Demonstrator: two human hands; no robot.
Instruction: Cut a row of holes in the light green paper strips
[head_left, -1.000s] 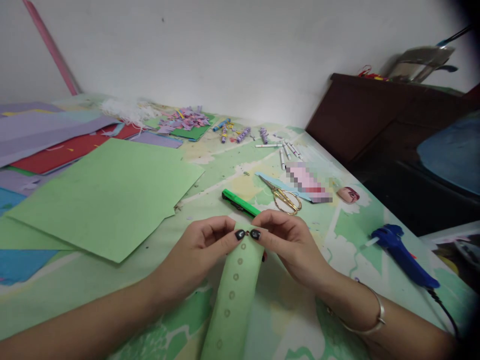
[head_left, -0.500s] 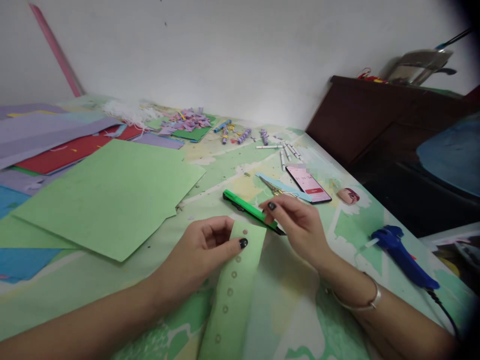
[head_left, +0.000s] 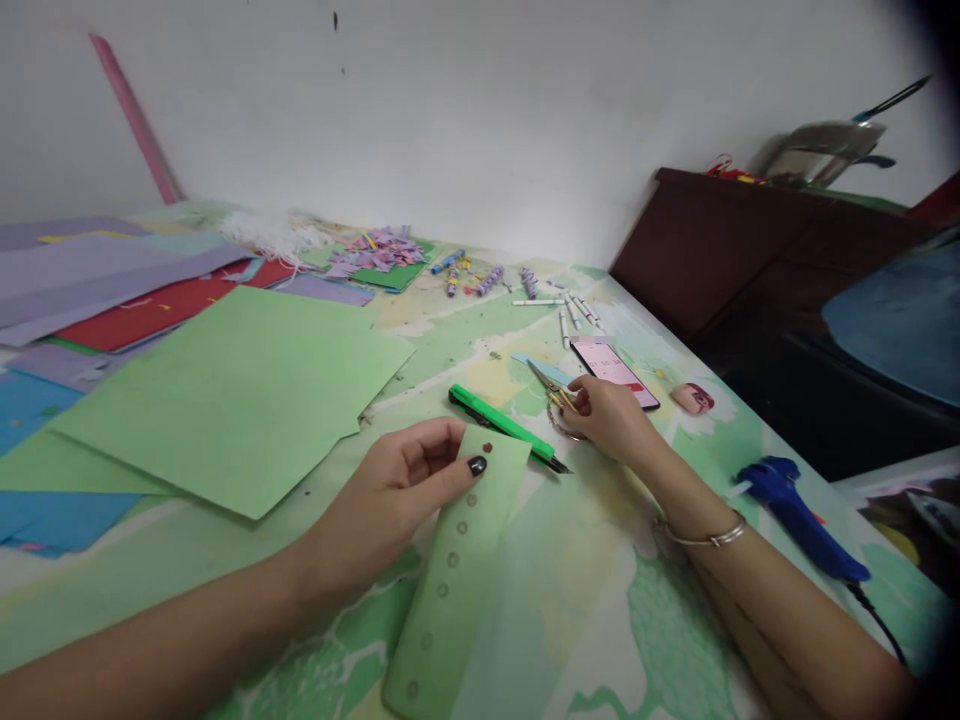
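A pale green paper strip (head_left: 469,570) slants over the tabletop (head_left: 600,570) in front of the person, its far end between the two hands. It is long and plain, square-cut at the far end and curved at the near one. A row of small, dull grey-brown rings runs down its length; the farthest mark is a darker reddish-brown spot. The left hand (head_left: 405,475) pinches the strip's left edge near that end, dark-nailed thumb on top and the other fingers behind.

The right hand (head_left: 611,415) is at the gold scissors (head_left: 551,388), its fingers (head_left: 585,393) bent together against the handles; whether they grip, I cannot tell. The blades point away to the left. A green craft knife (head_left: 502,425) lies just beyond the strip, and a phone (head_left: 615,365) beyond the right hand.
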